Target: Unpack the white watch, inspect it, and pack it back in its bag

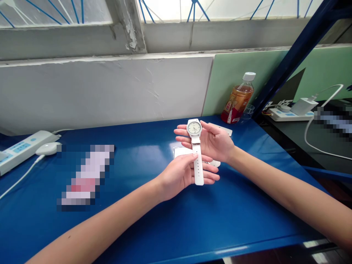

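Note:
A white wristwatch (pixel 194 127) with a round pale dial is held over the blue table, its long holed strap hanging towards me. My left hand (pixel 178 174) grips the strap, thumb on top and fingers stretched out beneath it. At the watch case, my right hand (pixel 218 141) has its thumb against the edge and its fingers behind. Partly hidden under the hands lie a white flat piece (pixel 182 151) and a rounded white item (pixel 215 163); I cannot tell what they are. Behind my right hand shows a white strip (pixel 224 129).
The blue table (pixel 132 227) runs to a wall at the back. A drink bottle (pixel 238 99) stands at the back right by a blue post (pixel 297 55). To the left lie a blurred-out flat object (pixel 88 176), a power strip (pixel 24 150) and a white charger (pixel 48 148) with its cable.

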The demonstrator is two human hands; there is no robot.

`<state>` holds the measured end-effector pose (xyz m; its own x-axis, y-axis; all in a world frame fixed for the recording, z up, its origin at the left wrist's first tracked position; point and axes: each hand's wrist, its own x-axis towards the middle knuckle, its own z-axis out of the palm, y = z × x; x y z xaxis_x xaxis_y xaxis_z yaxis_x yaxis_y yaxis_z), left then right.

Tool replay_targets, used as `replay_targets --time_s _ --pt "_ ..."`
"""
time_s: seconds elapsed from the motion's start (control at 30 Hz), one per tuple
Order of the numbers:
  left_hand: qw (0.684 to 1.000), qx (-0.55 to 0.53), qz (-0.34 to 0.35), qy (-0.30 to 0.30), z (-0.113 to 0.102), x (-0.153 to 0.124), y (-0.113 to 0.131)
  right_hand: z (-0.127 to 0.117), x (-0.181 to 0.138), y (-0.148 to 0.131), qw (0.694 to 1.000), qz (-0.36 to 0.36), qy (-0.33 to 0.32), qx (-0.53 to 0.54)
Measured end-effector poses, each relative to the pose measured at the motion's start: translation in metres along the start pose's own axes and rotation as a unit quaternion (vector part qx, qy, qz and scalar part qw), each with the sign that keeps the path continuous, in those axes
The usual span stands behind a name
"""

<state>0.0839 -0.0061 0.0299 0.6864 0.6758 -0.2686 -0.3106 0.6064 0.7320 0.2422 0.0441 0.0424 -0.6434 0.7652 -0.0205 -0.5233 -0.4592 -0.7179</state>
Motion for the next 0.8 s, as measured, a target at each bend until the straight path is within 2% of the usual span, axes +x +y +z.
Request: replay_targets --time_s 0.17,0.37,0.53,0.63,0.8 --pt "1.000 0.000 0.010 0.001 0.0001 0.0001 0.0007 -0.0032 0.0007 -0.0010 0.999 -0.011 0.028 0.013" --pt "0.998 0.039 0.042 0.029 0.0005 -0.0009 0.0002 -0.0067 0.0042 0.0040 0.995 -0.065 0.069 0.025" --pt "0.999 0.022 0.047 -0.002 0.0006 -0.0003 -0.0010 -0.0085 0.0049 0.0081 0.993 -0.075 0.090 -0.011" --pt "0.999 -0.012 0.035 -0.025 0.0009 0.0005 -0.0002 -0.0068 0.0036 0.0073 0.994 -0.074 0.070 -0.026" --pt "1.000 -0.011 0.007 -0.026 0.0019 -0.0017 0.0015 -0.0034 0.0012 0.0051 0.998 -0.048 0.000 -0.043"
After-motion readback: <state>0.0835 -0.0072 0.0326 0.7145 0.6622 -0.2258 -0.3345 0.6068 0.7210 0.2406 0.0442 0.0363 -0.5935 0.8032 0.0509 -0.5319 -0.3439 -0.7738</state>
